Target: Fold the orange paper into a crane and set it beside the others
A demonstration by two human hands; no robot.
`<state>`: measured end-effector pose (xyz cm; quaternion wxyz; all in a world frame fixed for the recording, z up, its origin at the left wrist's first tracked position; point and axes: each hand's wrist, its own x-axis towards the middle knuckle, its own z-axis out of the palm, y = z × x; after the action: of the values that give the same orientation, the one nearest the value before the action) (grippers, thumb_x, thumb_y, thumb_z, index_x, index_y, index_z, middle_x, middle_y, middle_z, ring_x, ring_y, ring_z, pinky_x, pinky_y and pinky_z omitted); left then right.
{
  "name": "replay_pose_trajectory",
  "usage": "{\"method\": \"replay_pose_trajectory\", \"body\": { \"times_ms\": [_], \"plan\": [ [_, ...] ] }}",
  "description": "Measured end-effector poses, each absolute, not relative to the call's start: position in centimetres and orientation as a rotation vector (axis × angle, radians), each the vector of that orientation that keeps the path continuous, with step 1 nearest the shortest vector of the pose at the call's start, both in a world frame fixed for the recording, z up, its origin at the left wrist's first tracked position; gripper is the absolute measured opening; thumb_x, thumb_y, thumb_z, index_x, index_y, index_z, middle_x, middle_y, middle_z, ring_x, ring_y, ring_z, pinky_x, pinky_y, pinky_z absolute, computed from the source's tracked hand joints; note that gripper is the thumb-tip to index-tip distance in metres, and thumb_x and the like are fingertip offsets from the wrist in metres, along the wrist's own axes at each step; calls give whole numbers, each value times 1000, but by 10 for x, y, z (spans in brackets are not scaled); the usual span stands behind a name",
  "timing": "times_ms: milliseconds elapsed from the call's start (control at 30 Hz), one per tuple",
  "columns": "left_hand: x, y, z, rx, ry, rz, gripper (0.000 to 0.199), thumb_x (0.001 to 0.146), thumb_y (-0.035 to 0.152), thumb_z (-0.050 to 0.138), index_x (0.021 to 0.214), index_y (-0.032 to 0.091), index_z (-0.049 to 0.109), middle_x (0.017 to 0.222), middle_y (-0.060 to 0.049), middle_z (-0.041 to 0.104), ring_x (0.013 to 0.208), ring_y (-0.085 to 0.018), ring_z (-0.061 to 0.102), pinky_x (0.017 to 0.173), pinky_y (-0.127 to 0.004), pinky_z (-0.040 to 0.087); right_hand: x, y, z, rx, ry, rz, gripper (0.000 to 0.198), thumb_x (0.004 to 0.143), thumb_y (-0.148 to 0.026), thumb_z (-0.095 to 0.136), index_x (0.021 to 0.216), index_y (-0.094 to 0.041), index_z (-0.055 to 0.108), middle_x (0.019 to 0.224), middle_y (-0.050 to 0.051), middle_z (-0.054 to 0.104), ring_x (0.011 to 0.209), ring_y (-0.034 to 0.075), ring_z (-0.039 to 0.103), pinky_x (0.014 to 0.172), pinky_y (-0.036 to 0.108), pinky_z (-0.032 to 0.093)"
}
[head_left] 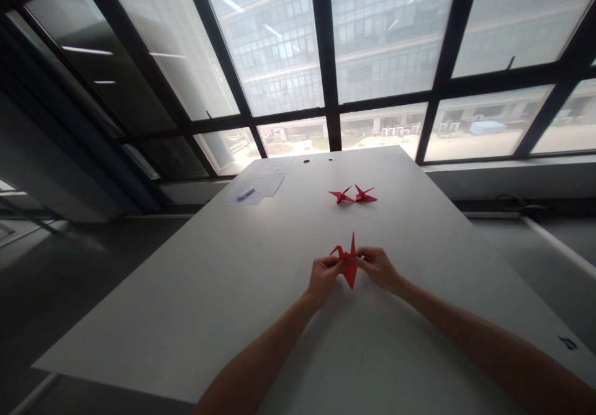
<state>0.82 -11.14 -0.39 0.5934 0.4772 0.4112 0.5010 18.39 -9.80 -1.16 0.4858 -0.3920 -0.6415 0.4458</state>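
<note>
An orange-red origami crane (350,273) is held just over the white table, between my two hands. My left hand (325,273) pinches it on the left, below the bent head and neck. On the other side my right hand (376,267) grips it with thumb and fingers near the base of the upright point. One wing points down toward me. Farther back on the table two finished red paper cranes, a left one (342,196) and a right one (364,195), sit side by side. My fingers hide part of the held crane's body.
The white table (209,303) stretches toward large black-framed windows. At its far left lie papers (274,185) with a white marker-like tube (246,193) on them. Small holes show near the far edge. A dark mark (567,343) is at the right edge.
</note>
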Motion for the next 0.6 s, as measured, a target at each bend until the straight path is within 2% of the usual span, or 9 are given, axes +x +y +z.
{"method": "replay_pose_trajectory", "body": {
  "times_ms": [133, 300, 467, 600],
  "plan": [
    [10, -110, -7, 1012, 955, 1147, 47, 69, 52, 82, 89, 10, 78, 89, -12, 75, 76, -21, 68, 76, -33, 54, 184, -97, -12, -1021, -1544, 1021, 39, 83, -53, 64, 72, -16, 70, 65, 3, 66, 60, 16, 55, 55, 25, 42],
    [9, -109, -6, 992, 967, 1190, 48, 68, 54, 81, 87, 9, 78, 88, -14, 75, 76, -22, 69, 77, -34, 54, 183, -97, -13, -1013, -1552, 1058, 36, 84, -50, 63, 82, -15, 74, 73, 4, 71, 65, 18, 60, 60, 27, 45],
    [8, -108, -5, 1018, 945, 1147, 49, 69, 53, 82, 92, 11, 77, 93, -14, 75, 81, -23, 70, 80, -35, 55, 187, -95, -15, -1015, -1571, 1020, 32, 84, -46, 65, 78, -16, 75, 69, 3, 70, 61, 17, 59, 57, 26, 43],
    [8, -108, -5, 1068, 985, 1176, 43, 68, 48, 84, 87, 10, 76, 85, -12, 75, 75, -21, 69, 76, -32, 55, 188, -94, -15, -1005, -1566, 1063, 33, 85, -47, 64, 85, -16, 76, 76, 5, 73, 68, 19, 63, 61, 27, 47]
  ]
}}
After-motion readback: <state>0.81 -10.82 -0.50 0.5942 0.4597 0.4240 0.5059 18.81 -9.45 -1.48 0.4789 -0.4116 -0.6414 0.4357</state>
